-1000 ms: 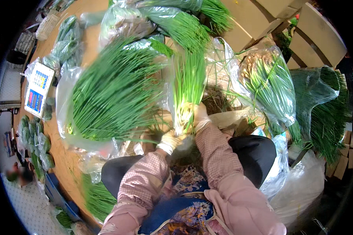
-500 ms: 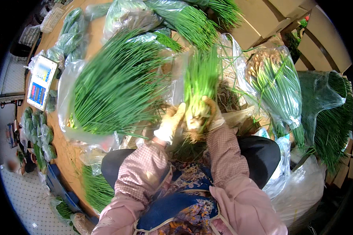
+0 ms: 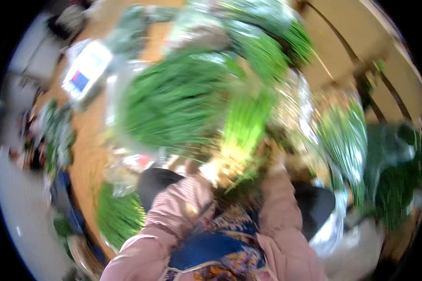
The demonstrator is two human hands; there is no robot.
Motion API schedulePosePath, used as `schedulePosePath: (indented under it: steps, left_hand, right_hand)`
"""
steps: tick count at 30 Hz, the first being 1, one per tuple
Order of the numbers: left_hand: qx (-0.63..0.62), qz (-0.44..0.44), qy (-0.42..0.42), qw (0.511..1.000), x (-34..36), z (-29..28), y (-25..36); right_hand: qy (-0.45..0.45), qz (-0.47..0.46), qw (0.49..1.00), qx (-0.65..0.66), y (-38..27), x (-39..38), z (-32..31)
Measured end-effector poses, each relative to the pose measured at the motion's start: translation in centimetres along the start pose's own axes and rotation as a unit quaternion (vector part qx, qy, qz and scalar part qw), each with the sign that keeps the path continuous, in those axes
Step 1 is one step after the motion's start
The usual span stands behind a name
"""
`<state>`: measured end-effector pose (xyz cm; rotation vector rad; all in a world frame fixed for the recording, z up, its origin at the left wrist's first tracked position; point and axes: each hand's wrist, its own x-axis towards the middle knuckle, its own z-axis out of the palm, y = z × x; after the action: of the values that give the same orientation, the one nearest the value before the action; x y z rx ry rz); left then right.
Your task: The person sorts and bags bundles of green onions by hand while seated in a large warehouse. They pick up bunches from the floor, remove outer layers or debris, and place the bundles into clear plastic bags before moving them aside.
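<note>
In the blurred head view, a bunch of green onions (image 3: pixel 246 122) with pale root ends lies between my hands, leaves pointing away from me. My left hand (image 3: pixel 208 171) is at the root end and appears to grip it; the fingers are smeared. My right hand (image 3: pixel 276 159) is to the right of the bunch, also smeared, so its fingers cannot be read. Beyond them spreads a large pile of long green leaves (image 3: pixel 169 100) on clear plastic. A bagged bunch with roots (image 3: pixel 340 136) lies to the right, and loose greens (image 3: pixel 117 210) lie by my left leg.
A white scale (image 3: pixel 86 70) stands on the wooden table (image 3: pixel 79 140) at left, near bagged greens (image 3: pixel 56 131). More bagged greens (image 3: pixel 258 47) lie at the back. Cardboard boxes (image 3: pixel 337 42) fill the upper right; dark bagged greens (image 3: pixel 391 178) are at the right.
The whole view has shifted and blurred. My right hand has moved from the bunch's side toward the right. The bunch's root end has tilted toward my left hand.
</note>
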<state>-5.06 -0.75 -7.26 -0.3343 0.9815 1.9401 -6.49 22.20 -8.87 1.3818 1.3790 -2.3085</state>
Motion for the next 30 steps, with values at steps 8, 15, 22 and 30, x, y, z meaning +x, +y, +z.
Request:
schedulePosePath:
  steps: [8, 15, 22, 30]
  left_hand:
    - [0.027, 0.109, 0.077, 0.991, -4.9, 9.1, 3.6]
    - [0.12, 0.171, 0.102, 0.973, -7.6, 11.3, 4.3]
    - [-0.158, 0.112, 0.045, 0.98, -7.5, 8.3, 5.0]
    - [-0.134, 0.176, 0.045, 0.974, -8.6, 9.0, 4.8]
  right_hand:
    - [-0.062, 0.017, 0.987, -0.145, 1.4, 2.0, -3.3]
    - [0.011, -0.135, 0.982, -0.129, -0.2, 4.9, -5.8]
    - [-0.126, -0.072, 0.962, -0.232, -6.9, -0.3, -4.6]
    - [-0.344, -0.266, 0.872, -0.223, -10.4, -18.1, -2.0]
